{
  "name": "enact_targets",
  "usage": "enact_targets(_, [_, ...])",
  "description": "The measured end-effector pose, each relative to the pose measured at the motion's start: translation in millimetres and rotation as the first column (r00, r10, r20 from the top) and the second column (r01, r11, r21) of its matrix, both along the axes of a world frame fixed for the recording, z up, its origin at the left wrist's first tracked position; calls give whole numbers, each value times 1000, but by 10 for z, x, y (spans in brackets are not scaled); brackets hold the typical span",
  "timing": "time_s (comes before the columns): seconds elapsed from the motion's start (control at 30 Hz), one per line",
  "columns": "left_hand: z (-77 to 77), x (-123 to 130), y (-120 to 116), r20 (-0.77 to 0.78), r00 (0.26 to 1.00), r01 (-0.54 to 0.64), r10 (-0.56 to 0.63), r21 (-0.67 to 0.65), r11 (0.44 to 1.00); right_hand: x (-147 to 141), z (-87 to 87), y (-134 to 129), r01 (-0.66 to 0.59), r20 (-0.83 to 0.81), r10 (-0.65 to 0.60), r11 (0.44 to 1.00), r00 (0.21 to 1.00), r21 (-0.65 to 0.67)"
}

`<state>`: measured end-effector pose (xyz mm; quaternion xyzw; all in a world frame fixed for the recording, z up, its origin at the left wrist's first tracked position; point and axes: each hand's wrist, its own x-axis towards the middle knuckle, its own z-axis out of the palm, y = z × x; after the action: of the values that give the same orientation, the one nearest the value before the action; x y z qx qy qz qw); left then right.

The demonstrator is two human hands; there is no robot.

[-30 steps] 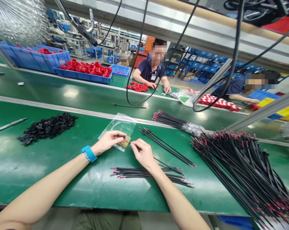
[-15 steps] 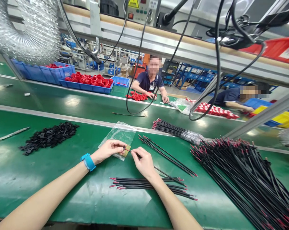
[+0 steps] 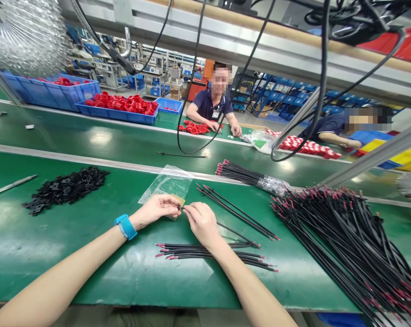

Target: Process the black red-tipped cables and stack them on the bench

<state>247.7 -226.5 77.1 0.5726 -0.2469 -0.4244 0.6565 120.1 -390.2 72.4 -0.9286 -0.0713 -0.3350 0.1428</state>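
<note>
Black cable point(image 3: 237, 234): position and grip

The cable is slim, round and smooth-sheathed. It is located at the right hand point(image 3: 202, 222), above the glossy green worktop point(image 3: 106, 277). Its long axis runs obliquely: the near-centre end points up and left toward the left hand point(image 3: 159, 210); the other end extends past the right wrist, down and right.

The right thumb and fingers pinch the cable close to its upper-left end. The left thumb and fingers pinch a small black part point(image 3: 179, 207) at that end; its exact shape is too small to tell. The two sets of fingertips are just beside each other.

Behind the left hand lies a clear, creased plastic bag point(image 3: 166, 184) with a flat yellowish-brown piece point(image 3: 178, 199). Nearer the worktop's front edge, red-tipped cables point(image 3: 185, 251) lie side by side, crosswise. Flat, matt black pieces point(image 3: 69, 186) form a pile at left.
</note>
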Motion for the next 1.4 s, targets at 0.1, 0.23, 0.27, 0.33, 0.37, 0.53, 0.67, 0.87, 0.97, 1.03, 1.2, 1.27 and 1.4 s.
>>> enact_targets(0.1, [33, -99, -23, 37, 998, -59, 58, 35, 998, -6, -11, 28, -5, -14, 6, 999, 1000, 37])
enact_targets(0.23, [57, -196, -19, 233, 969, -100, 84, 57, 993, -15, -14, 55, -25, -124, 48, 982, 991, 187])
enact_targets(0.27, [56, -205, -11, 319, 944, -102, 80, 54, 993, -16, -19, 55, -37, -148, 74, 970, 986, 240])
enact_targets(0.33, [50, -203, 8, 515, 856, -87, 45, 56, 995, -13, -37, 48, -61, -186, 131, 937, 974, 345])
enact_targets(0.37, [45, -192, 17, 603, 798, -70, 20, 60, 996, -9, -49, 43, -67, -203, 157, 918, 967, 391])
enact_targets(0.53, [28, -104, 42, 684, 730, -49, -2, 55, 997, 27, -75, 45, -43, -230, 184, 859, 956, 510])
enact_targets(0.67, [25, -75, 29, 357, 927, -146, 119, 48, 988, 40, -57, 53, -16, -149, 104, 866, 983, 501])
enact_targets(0.87, [-27, -123, 0, 293, 953, -101, 77, 67, 993, -5, -82, 20, -5, -201, 80, 936, 976, 351])
enact_targets(0.97, [-24, -149, 5, 375, 926, -57, 30, 59, 997, -12, -68, 21, -22, -234, 123, 920, 964, 390])
enact_targets(1.03, [-2, -161, 12, 419, 908, -37, 10, 57, 998, -8, -42, 26, -37, -242, 165, 888, 956, 458])
enact_targets(1.2, [42, -167, 19, 473, 881, -18, -12, 57, 998, 10, 26, 32, -49, -276, 268, 794, 923, 606])
enact_targets(1.27, [45, -161, 19, 473, 881, -29, -1, 55, 998, 15, 33, 35, -40, -281, 268, 785, 921, 618])
enact_targets(1.4, [49, -144, 19, 413, 910, -66, 43, 41, 997, 15, 20, 41, -35, -249, 209, 826, 946, 562])
